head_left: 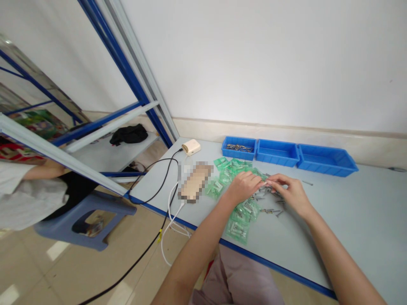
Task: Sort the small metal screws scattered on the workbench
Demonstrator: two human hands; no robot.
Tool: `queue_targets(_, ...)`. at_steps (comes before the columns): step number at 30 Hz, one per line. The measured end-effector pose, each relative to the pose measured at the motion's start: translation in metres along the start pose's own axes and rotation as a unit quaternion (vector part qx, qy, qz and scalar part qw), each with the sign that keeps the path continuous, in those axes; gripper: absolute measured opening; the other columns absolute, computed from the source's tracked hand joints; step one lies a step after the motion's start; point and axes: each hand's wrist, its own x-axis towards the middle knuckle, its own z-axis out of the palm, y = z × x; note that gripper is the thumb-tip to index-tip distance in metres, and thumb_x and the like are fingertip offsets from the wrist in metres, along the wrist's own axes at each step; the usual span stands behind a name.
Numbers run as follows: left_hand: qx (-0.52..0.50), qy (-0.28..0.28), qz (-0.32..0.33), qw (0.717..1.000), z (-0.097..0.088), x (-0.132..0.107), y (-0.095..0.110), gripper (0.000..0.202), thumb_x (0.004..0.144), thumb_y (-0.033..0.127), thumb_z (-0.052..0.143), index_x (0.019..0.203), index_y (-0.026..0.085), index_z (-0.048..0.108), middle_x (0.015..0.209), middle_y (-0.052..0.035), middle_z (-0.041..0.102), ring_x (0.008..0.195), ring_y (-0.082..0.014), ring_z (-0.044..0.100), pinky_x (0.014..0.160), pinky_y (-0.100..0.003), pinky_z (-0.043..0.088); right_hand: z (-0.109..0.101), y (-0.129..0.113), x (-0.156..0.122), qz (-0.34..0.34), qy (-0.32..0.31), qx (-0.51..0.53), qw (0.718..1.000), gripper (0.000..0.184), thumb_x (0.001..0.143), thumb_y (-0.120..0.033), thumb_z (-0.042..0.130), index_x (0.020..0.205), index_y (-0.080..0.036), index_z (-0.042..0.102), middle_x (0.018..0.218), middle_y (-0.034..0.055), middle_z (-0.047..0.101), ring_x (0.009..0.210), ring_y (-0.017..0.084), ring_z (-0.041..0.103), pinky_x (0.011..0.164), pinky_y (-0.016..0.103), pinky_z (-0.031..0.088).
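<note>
We see both hands meeting over the counter (349, 212). The left hand (243, 186) and the right hand (291, 190) have their fingertips pinched together at one point, apparently on a small metal screw; the item is too small to confirm. Loose screws (270, 209) lie on the counter directly below the hands. Green packets (237, 228) are scattered beneath and left of the left hand. Three blue bins (276, 152) stand in a row along the far edge. A cream charger (191, 146) sits near the counter's left corner.
</note>
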Motion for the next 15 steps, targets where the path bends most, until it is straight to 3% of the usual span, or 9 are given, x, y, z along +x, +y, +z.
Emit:
queue_targets(3,-0.005,0.007,-0.003,1.000,-0.0002,-0.0007,0.0000,0.032,0.099,0.036,0.031,0.096,0.016,0.056,0.083,-0.0039,0.063,0.081,-0.0161,0.057,0.072,-0.029,0.041,0.0010,0.0002,0.0002,0.017,0.011,0.010,1.000,0.037,0.077,-0.055,0.059,0.080,-0.018,0.065,0.074,0.0050,0.069,0.054,0.015,0.058,0.060,0.029,0.049)
queue_targets(10,0.019,-0.013,0.030,0.999,0.0032,-0.0016,-0.0016,0.027,0.098,0.026,0.034,0.086,0.017,0.057,0.076,-0.0025,0.061,0.081,-0.0170,0.056,0.070,-0.030,0.040,0.0011,-0.0015,-0.0014,0.023,-0.011,0.048,0.999,0.038,0.079,-0.056,0.057,0.086,-0.019,0.062,0.068,0.0041,0.068,0.053,0.015,0.057,0.055,0.028,0.048)
queue_targets(15,0.021,0.000,0.029,0.999,0.0016,-0.0015,-0.0006,0.025,0.099,0.028,0.034,0.105,0.017,0.055,0.082,-0.0025,0.062,0.082,-0.0169,0.057,0.071,-0.030,0.040,0.0012,0.0014,0.0003,0.037,0.016,0.076,0.996,0.039,0.076,-0.057,0.060,0.083,-0.018,0.060,0.065,0.0031,0.066,0.046,0.013,0.054,0.052,0.027,0.046)
